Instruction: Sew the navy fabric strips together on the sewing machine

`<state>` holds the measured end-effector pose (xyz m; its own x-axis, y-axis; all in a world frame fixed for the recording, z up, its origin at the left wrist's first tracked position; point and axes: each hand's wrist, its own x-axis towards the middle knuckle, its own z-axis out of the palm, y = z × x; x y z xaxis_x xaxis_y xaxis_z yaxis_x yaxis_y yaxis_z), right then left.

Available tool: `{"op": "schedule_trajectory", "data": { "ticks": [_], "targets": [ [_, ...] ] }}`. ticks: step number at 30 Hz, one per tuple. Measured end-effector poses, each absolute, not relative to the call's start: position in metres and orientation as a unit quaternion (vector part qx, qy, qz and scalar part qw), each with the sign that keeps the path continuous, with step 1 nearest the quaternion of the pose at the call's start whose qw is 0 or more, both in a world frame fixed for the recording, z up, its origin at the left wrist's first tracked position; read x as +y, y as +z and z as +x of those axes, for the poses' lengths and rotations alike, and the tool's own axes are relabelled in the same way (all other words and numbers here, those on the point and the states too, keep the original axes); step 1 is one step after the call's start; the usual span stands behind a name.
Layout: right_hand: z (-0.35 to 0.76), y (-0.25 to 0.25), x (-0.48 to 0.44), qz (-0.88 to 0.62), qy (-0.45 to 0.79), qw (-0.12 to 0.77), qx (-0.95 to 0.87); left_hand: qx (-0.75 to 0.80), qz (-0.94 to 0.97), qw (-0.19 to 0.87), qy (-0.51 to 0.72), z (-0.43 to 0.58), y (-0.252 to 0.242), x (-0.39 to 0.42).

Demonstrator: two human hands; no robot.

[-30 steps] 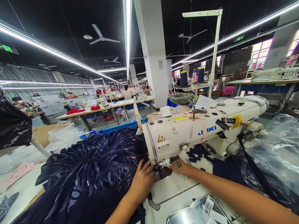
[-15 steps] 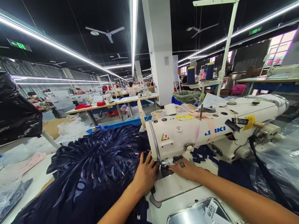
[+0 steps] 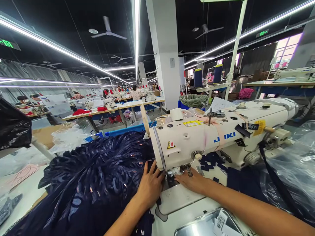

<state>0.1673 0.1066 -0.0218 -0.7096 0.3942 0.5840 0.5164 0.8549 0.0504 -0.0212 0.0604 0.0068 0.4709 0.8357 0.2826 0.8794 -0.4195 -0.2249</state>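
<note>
Your left hand (image 3: 149,186) lies flat on the dark blue, shiny, ruffled fabric (image 3: 93,183). Your right hand (image 3: 190,180) rests open, fingers flat, beside the sewing machine's (image 3: 211,137) needle.

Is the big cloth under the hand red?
No, the cloth that the left hand presses flat beside the sewing machine is dark blue.

We record the sewing machine (image 3: 197,141) body as smooth, glossy cream enamel. Left of the machine, the navy cloth (image 3: 98,177) is matt with shiny ribbon loops. Right of it lies clear, crinkled plastic film (image 3: 290,170). In front of it sits a polished metal tray (image 3: 194,226).
</note>
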Motion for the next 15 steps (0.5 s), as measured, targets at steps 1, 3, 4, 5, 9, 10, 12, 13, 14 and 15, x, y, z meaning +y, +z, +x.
{"op": "schedule_trajectory", "data": {
  "ticks": [1,3,4,5,9,10,12,13,14,15],
  "targets": [
    [0.167,-0.024,0.106,-0.251,-0.119,0.293,-0.915,-0.51,-0.841,0.17,-0.063,-0.021,0.007,0.061],
    [0.166,-0.027,0.104,-0.257,-0.14,0.295,-0.909,-0.51,-0.841,0.167,-0.067,-0.021,0.008,0.062],
    [0.166,-0.026,0.103,-0.261,-0.149,0.297,-0.906,-0.509,-0.842,0.165,-0.071,-0.02,0.008,0.062],
    [0.166,-0.025,0.101,-0.266,-0.159,0.298,-0.903,-0.509,-0.842,0.164,-0.075,-0.02,0.008,0.063],
    [0.163,-0.026,0.096,-0.282,-0.202,0.294,-0.891,-0.497,-0.846,0.17,-0.088,-0.02,0.006,0.068],
    [0.162,-0.028,0.096,-0.283,-0.211,0.289,-0.89,-0.494,-0.847,0.172,-0.09,-0.02,0.005,0.07],
    [0.161,-0.034,0.097,-0.287,-0.233,0.272,-0.889,-0.492,-0.848,0.174,-0.088,-0.021,0.004,0.073],
    [0.161,-0.036,0.097,-0.29,-0.243,0.263,-0.887,-0.492,-0.848,0.174,-0.086,-0.021,0.004,0.074],
    [0.161,-0.038,0.098,-0.293,-0.252,0.257,-0.886,-0.493,-0.849,0.174,-0.082,-0.021,0.003,0.075],
    [0.161,-0.04,0.098,-0.295,-0.257,0.254,-0.884,-0.494,-0.848,0.173,-0.078,-0.021,0.003,0.076]
  ]
}}
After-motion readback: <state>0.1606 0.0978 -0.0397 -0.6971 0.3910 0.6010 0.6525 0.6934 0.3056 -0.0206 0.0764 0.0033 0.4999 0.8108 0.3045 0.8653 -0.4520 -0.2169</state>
